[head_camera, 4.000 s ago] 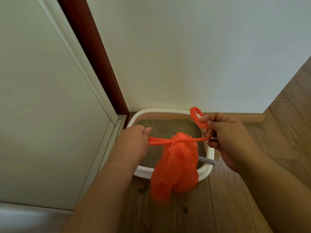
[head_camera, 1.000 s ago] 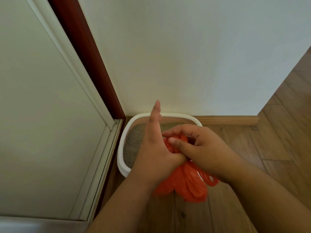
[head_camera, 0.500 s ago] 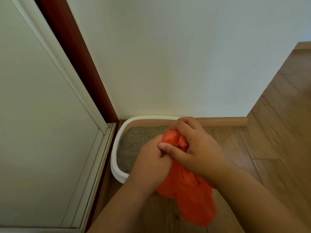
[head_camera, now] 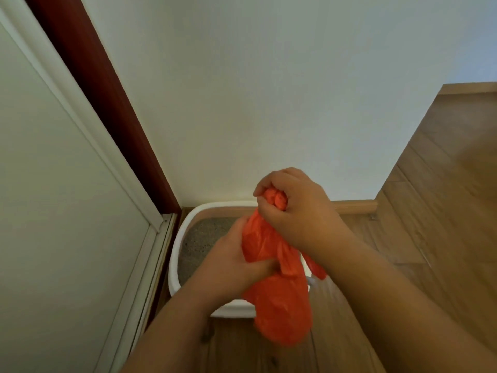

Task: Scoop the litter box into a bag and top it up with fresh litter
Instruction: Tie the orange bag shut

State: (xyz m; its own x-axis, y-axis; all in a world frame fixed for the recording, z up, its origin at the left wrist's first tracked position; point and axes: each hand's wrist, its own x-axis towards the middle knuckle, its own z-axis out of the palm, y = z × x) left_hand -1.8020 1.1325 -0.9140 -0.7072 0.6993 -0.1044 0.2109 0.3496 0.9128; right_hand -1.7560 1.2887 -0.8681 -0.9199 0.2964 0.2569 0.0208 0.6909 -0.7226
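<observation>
Gripping the orange bag (head_camera: 279, 300) above the tray's (head_camera: 174, 254) 5 o'clock corner, the right hand (head_camera: 295, 211) fists its knotted top while the left hand (head_camera: 231, 262) clasps its middle; grey litter (head_camera: 201, 238) fills the tray.

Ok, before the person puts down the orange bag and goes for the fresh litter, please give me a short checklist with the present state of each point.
1. Top of the orange bag gathered shut: ok, the right hand grips the bunched top.
2. Knot finished: cannot tell, the fist hides it.
3. Bag supported: ok, the left hand holds its middle.
4. Bag free of leaks: cannot tell; no spill is visible on the wooden floor.
5. Litter box ready for topping up: ok, grey litter lies inside.
6. Fresh litter within reach: cannot tell, none is in view.
</observation>
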